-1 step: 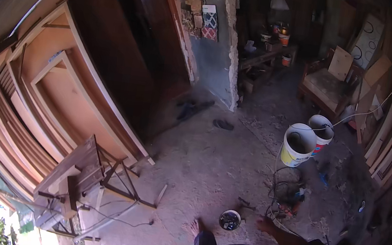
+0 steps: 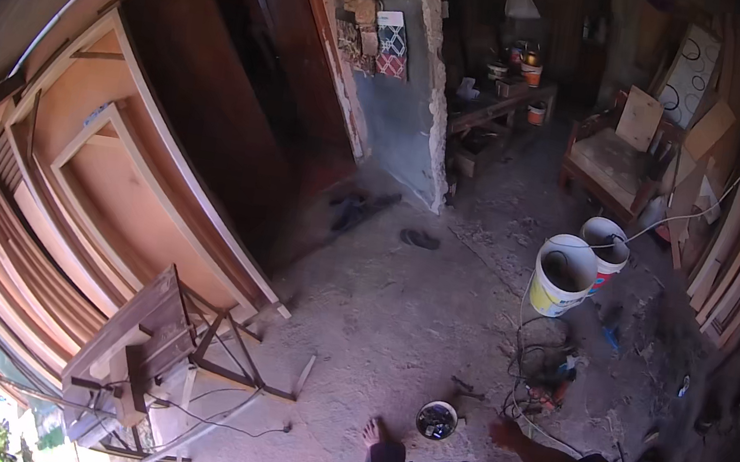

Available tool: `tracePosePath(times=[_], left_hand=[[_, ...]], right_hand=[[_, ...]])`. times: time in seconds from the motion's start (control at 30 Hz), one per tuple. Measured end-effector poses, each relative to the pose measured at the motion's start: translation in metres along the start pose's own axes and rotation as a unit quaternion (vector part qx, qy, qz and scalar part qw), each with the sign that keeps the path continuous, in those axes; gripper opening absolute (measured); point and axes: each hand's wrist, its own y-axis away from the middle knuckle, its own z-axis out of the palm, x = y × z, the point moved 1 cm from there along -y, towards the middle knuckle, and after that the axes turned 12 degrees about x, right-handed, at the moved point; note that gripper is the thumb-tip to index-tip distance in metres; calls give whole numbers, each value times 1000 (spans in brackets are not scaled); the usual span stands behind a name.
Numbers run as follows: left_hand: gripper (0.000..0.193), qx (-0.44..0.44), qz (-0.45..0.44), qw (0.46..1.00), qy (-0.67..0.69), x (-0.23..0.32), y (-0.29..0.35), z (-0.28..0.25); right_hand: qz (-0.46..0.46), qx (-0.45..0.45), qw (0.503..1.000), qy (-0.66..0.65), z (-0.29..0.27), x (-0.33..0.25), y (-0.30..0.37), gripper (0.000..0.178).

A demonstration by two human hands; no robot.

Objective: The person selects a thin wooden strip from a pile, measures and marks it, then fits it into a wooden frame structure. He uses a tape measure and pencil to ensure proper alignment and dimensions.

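My right hand (image 2: pixel 507 433) hangs low over the floor at the lower edge, just right of a small white tub (image 2: pixel 454 420), and does not touch it. The tub holds dark and shiny small pieces, too small to name. My right hand's fingers are dark and blurred, and nothing held can be made out. My left hand is out of view. My bare foot (image 2: pixel 372 433) stands on the floor left of the tub. Near my right hand, a tangle of cable (image 2: pixel 517 360) lies beside a red and black tool (image 2: pixel 546 395).
Two large buckets, one white and yellow (image 2: pixel 557 301), one white and red (image 2: pixel 613 268), stand ahead right. A wooden armchair (image 2: pixel 611 161) is behind them. Wooden frames (image 2: pixel 173 184) lean at left beside a tilted wooden stand (image 2: pixel 138 331) with a cable. Sandals (image 2: pixel 420 238) lie on the floor.
The whole view has shifted slightly. My right hand stays beside the tub, a touch lower in the picture; nothing has visibly been picked up or put down.
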Motion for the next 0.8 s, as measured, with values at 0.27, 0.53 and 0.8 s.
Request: tracePosePath(times=[0.27,0.53,0.8], left_hand=[[44,-106,89,976,-170,290,-143,173],[42,-323,194,855,-356,454,-159,553],[41,-487,200,678,-513,405,-66,867]], right_hand=[[129,277,913,270,115,22,59,17],[-113,347,808,463,150,-37,-103,28],[-144,484,789,350,141,-208,-240,32]])
